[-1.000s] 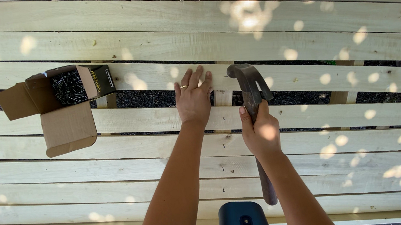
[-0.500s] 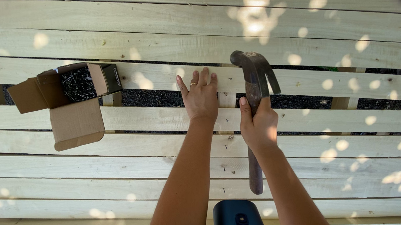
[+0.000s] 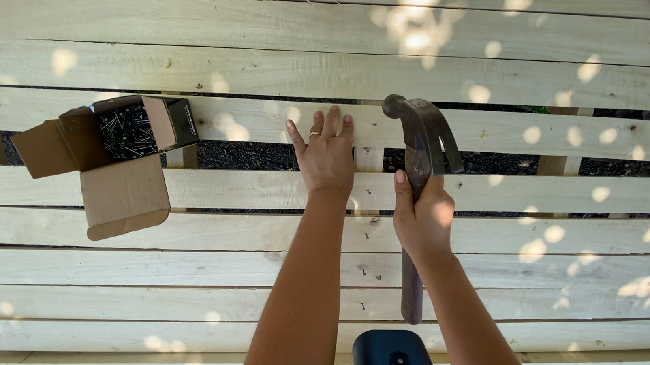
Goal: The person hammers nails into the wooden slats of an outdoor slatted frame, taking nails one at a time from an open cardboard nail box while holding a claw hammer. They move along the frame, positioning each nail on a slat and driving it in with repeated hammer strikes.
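Under the left hand (image 3: 327, 154), spread flat: pale plank (image 3: 253, 121). Right hand (image 3: 423, 216) grasps claw hammer (image 3: 419, 163), raised higher than a second ago. Left of both: open cardboard nail box (image 3: 114, 157).

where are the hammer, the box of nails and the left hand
hammer (image 3: 417, 143), head view, on the metal head above the right hand's grip
box of nails (image 3: 124, 193), head view, on the folded-down front flap
left hand (image 3: 326, 156), head view, on the back of the hand, flat on a plank

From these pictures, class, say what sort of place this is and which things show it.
Probably an outdoor building site, perhaps a deck under trees: pale boards with gravel showing through the gaps, a box of nails, a hammer in the right hand, and dappled sunlight.
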### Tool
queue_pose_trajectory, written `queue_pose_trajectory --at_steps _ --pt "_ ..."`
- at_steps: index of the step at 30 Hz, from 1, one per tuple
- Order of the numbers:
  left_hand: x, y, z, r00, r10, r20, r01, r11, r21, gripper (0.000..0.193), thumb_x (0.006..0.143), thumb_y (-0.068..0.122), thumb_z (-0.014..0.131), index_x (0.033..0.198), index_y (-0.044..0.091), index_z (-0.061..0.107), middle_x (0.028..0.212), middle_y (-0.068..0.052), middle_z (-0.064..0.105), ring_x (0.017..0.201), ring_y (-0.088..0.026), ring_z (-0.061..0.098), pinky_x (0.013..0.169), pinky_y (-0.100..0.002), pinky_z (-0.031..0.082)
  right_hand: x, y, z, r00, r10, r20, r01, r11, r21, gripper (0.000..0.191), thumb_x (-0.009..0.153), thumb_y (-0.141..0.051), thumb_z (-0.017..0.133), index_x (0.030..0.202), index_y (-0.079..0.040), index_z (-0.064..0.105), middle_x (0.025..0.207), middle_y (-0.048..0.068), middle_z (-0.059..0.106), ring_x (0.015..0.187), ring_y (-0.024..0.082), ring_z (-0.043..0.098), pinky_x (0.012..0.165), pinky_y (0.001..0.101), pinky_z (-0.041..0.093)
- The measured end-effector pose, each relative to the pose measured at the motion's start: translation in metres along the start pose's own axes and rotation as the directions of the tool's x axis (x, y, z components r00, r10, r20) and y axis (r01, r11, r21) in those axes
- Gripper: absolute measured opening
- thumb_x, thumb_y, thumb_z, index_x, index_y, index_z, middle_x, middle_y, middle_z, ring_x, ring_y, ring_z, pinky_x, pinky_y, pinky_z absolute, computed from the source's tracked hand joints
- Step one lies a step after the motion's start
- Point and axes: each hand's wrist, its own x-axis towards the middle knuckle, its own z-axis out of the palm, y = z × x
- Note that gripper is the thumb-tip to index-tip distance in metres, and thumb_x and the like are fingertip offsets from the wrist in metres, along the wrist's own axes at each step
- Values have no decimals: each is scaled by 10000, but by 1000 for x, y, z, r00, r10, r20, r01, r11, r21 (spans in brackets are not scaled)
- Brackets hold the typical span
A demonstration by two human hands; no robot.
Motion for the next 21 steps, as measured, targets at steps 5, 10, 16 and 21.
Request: queue_pose_trajectory --at_steps 5,10,16,21 --pt "1 0 0 1000 -5 -6 5 1000 -31 429 996 199 524 1420 244 576 1584 32 420 1459 -224 404 1242 -618 17 1 -6 7 967 202 156 -187 977 -105 333 1035 -282 586 1129 31 521 628 150 651 500 273 669 466 379 502" --pt "1 -2 1 1000 -1 6 1 1000 0 468 980 165 520 1437 250 567 1593 35 412 1462 -210 402 1242 -618 22 16 -7 4 995 72 71 -67 995 -72 321 1056 -278 594 1136 26 530 668 150 668 524 276 665 486 377 507" --pt "3 0 -2 1000 0 0 0 1000 18 463 985 148 517 1432 258 565 1592 40 410 1460 -210 407 1244 -620 19 -2 -21 6 973 191 127 -182 980 -77 326 1049 -284 557 1175 14 522 654 137 658 491 246 653 461 386 507" --pt "2 1 -13 999 12 44 -10 999 -40 456 972 168 572 1427 203 566 1558 27 423 1475 -226 364 1263 -610 72 13 -18 8 989 129 72 -129 992 -9 305 1038 -278 580 1117 12 528 611 101 625 458 203 603 440 360 479"
